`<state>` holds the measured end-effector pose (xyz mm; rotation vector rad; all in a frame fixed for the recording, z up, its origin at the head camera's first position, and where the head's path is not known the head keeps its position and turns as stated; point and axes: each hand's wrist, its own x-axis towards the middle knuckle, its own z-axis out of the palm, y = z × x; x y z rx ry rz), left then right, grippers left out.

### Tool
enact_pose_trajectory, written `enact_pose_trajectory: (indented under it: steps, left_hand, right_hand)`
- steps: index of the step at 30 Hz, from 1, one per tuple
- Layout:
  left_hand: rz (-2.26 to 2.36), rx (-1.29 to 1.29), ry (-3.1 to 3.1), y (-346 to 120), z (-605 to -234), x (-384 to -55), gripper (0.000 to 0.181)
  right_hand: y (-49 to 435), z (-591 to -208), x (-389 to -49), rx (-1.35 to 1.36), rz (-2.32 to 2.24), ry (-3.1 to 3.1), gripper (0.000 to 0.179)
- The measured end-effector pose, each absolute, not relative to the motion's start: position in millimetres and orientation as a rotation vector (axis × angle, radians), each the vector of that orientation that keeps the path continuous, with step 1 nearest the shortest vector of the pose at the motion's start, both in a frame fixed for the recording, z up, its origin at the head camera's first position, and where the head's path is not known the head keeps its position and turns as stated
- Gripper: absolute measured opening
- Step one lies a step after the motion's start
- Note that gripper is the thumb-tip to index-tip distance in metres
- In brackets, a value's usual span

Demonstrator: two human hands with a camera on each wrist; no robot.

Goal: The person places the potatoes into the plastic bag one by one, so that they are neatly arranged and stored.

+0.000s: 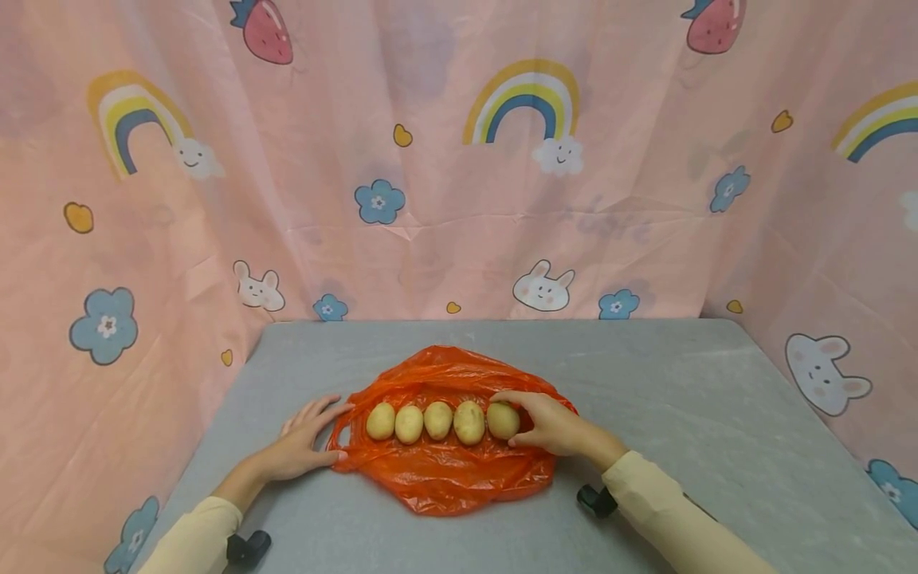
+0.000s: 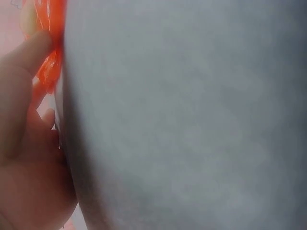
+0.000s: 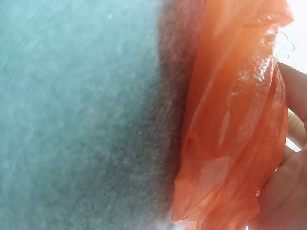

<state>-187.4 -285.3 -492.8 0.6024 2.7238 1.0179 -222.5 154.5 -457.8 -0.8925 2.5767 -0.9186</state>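
A red plastic bag (image 1: 452, 478) lies spread flat on the grey table, with several potatoes (image 1: 437, 420) in a row across its middle. At the row's right end, my right hand (image 1: 552, 424) holds the last potato (image 1: 503, 421) between fingers and thumb. Around the bag's left end, by its handle hole, my left hand (image 1: 297, 446) rests with fingers and thumb spread, touching the plastic. In the left wrist view, the thumb (image 2: 36, 50) lies against the bag (image 2: 56, 24). The right wrist view has crumpled bag plastic (image 3: 230, 120) in front of the hand, hiding the potato.
Grey table surface (image 1: 681, 399) extends around the bag on all sides. Behind and at both sides hangs a pink curtain (image 1: 445, 255) printed with rainbows, flowers and rabbits. Dark wrist devices (image 1: 597, 501) sit below both forearms.
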Motion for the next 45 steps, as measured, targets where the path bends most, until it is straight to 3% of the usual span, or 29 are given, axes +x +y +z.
enact_pose_trajectory:
  steps: [45]
  left_hand:
    - [0.96,0.516,2.711,-285.3,-490.7,-190.1,0.073]
  right_hand:
    - [147.6,-460.9,-217.7,-0.867,-0.848,2.645,0.063]
